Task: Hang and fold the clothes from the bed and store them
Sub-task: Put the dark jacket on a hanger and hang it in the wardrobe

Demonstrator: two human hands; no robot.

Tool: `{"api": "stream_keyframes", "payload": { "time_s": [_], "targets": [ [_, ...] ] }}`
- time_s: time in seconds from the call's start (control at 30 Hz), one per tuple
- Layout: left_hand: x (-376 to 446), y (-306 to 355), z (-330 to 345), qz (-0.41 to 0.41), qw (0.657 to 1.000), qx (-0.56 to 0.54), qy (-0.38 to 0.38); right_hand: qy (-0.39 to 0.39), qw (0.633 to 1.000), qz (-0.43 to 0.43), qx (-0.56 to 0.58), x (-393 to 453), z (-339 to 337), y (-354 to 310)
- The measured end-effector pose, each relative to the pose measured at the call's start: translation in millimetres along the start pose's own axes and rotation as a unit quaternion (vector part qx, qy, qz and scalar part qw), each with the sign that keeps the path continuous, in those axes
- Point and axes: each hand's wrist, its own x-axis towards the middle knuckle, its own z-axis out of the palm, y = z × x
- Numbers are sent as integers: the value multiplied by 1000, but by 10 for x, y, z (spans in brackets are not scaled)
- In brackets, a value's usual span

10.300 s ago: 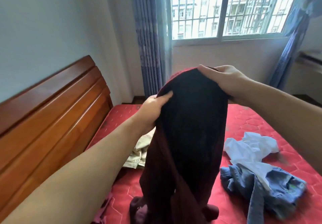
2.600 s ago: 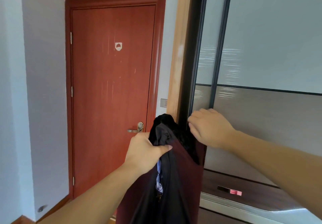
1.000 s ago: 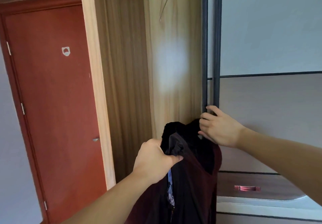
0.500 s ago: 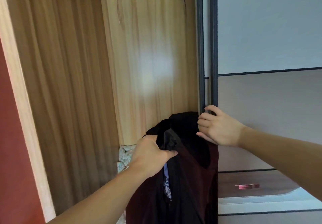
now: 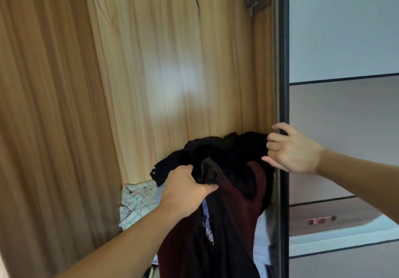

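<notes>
Wardrobe interior (image 5: 172, 72): light wood-grain panels, open. Sliding door (image 5: 345, 126): dark frame, pale grey upper panel, brown lower panels, at right. Patterned pale cloth (image 5: 138, 200): crumpled, lying low inside the wardrobe.

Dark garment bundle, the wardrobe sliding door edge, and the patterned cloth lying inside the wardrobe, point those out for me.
dark garment bundle (image 5: 233, 191), head view, on the maroon fabric below the black collar.
wardrobe sliding door edge (image 5: 281, 61), head view, on the dark vertical frame.
patterned cloth (image 5: 140, 200), head view, on its pale lined surface.
</notes>
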Motion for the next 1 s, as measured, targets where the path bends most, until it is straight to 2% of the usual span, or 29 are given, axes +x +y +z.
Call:
{"api": "stream_keyframes", "payload": {
  "time_s": [0.23, 0.33, 0.37, 0.4, 0.47, 0.5, 0.57, 0.63, 0.73, 0.77, 0.83, 0.93, 1.0],
  "targets": [
    [62, 39, 147, 16, 1000, 22, -15, -49, 998, 31, -23, -376, -49, 217],
    [90, 40, 73, 14, 1000, 24, -6, -65, 988, 133, 47, -242, -221, 111],
    [96, 50, 18, 14, 1000, 22, -4, -50, 973, 193, 116, -84, -307, 0],
    [103, 67, -51, 14, 1000, 18, -2, -38, 943, 255, 212, 134, -434, -153],
    [108, 132, -226, 16, 1000, 1, 0, -44, 832, 345, 431, 632, -684, -488],
    [115, 170, -342, 18, 1000, -7, 3, -75, 785, 354, 503, 866, -770, -618],
    [158, 242, -610, 23, 999, -17, 30, -144, 756, 326, 549, 1184, -823, -768],
    [198, 285, -1008, 26, 996, -33, 80, -140, 750, 350, 543, 1381, -791, -760],
    [211, 291, -1613, 62, 993, -13, 97, -114, 727, 428, 525, 1591, -739, -667],
    [218, 299, -1779, 77, 992, 4, 100, -103, 726, 445, 515, 1685, -758, -621],
    [254, 335, -2065, 100, 987, 47, 114, -76, 753, 459, 465, 1929, -813, -465],
    [342, 390, -2464, 126, 959, 215, 133, -78, 838, 451, 297, 2358, -1040, -131],
    [369, 439, -2707, 140, 932, 310, 124, -126, 903, 386, 137, 2606, -1244, 109]
  ]
}}
